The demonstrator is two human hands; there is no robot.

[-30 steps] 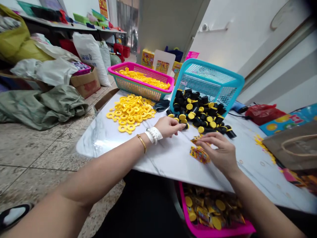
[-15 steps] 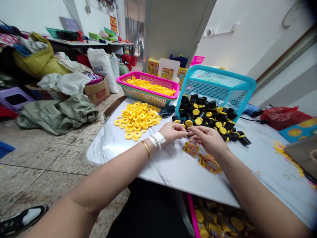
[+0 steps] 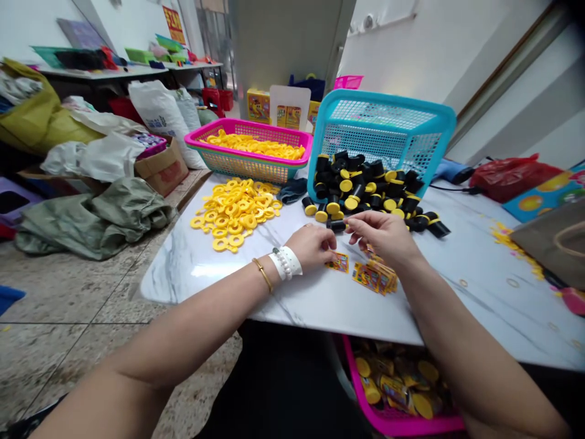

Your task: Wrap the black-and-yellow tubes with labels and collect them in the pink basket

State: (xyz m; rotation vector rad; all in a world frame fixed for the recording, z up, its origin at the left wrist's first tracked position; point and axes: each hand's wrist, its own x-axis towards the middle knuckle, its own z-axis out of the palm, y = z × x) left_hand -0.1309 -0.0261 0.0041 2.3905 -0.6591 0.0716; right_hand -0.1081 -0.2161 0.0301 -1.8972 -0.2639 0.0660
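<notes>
My left hand (image 3: 311, 247), fingers curled down, presses its fingertips on the edge of a small printed card (image 3: 339, 263) on the table. My right hand (image 3: 382, 239) pinches the end of a small black tube (image 3: 336, 225) between thumb and fingertips. Beside that hand lies a fanned stack of printed cards (image 3: 372, 277). A heap of black tubes with yellow caps (image 3: 365, 186) spills out of a tilted blue basket (image 3: 386, 103) behind my hands. Left of them is a pile of yellow ring-shaped pieces (image 3: 233, 213).
A pink-rimmed basket (image 3: 247, 125) of yellow pieces stands at the table's back left, near a dark cloth (image 3: 292, 191). Below the front edge, a pink basket (image 3: 388, 424) holds yellow-capped items. At right are a red bag (image 3: 503, 177) and a paper bag (image 3: 553, 238).
My hands have moved apart from fingertip contact. The left has lowered to the printed card, while the right stays up by the black tubes. The view has shifted to the right.
</notes>
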